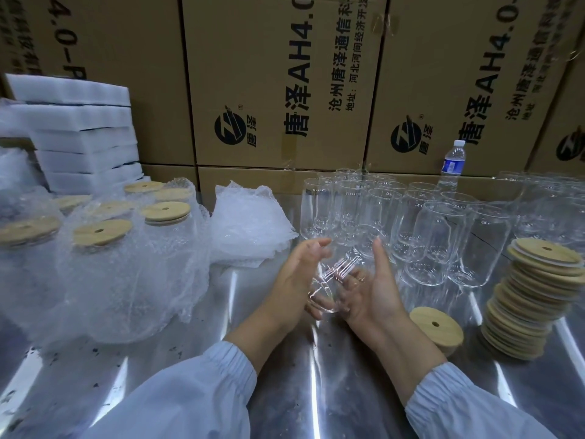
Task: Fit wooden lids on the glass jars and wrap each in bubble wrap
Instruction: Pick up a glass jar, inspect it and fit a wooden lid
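Note:
A clear glass jar (330,280) without a lid lies tilted between my two hands above the shiny metal table (285,369). My left hand (296,277) cups its left side, with fingers curled under the base. My right hand (378,291) holds its right side, thumb pointing up, fingers showing through the glass. One wooden lid (437,324) with a small hole lies on the table just right of my right wrist. A leaning stack of wooden lids (531,299) stands further right. A loose pile of bubble wrap (250,226) lies behind my left hand.
Several empty glass jars (427,223) stand in rows behind my hands. Several lidded jars wrapped in bubble wrap (101,248) fill the left side. White foam sheets (79,134) are stacked at the back left. A water bottle (453,163) and cardboard boxes (285,74) line the back.

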